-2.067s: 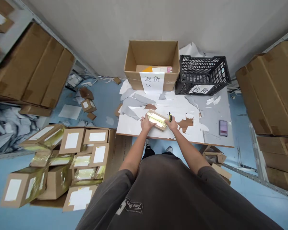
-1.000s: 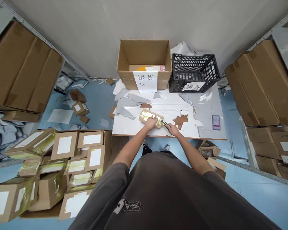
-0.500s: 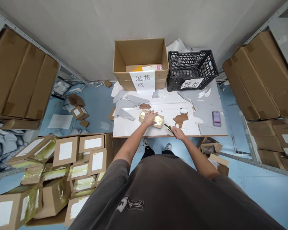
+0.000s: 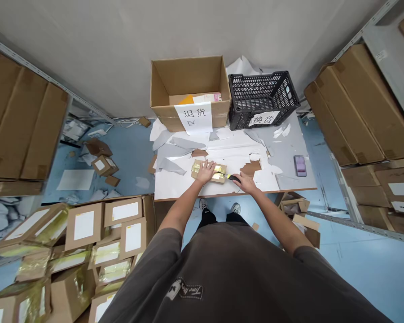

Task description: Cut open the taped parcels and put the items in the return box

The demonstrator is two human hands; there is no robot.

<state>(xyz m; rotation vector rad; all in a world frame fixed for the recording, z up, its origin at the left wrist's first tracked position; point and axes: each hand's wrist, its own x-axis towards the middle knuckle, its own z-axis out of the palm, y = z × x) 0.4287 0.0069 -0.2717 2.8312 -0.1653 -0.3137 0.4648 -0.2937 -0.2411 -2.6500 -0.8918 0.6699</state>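
Note:
On the table lies a small cardboard box [image 4: 218,178] wrapped in shiny yellowish tape. My left hand [image 4: 205,172] rests across its top, fingers spread, pressing on it. A utility knife [image 4: 234,178], black and yellow, is gripped in my right hand [image 4: 245,183]. Its tip reaches the taped top of the box, just right of my left hand; how deep the blade sits is too small to tell. White paper [image 4: 175,186] with torn patches covers the table under the box.
Behind the box stand a large open carton [image 4: 188,76] and a black plastic crate [image 4: 262,103]. A phone [image 4: 300,166] lies at the table's right. Taped parcels [image 4: 84,224] fill a big box at lower left. Shelved cartons [image 4: 353,107] flank the right side.
The knife has moved left, from beside the box onto its taped top. My left hand stays on the box. The whole view has shifted slightly.

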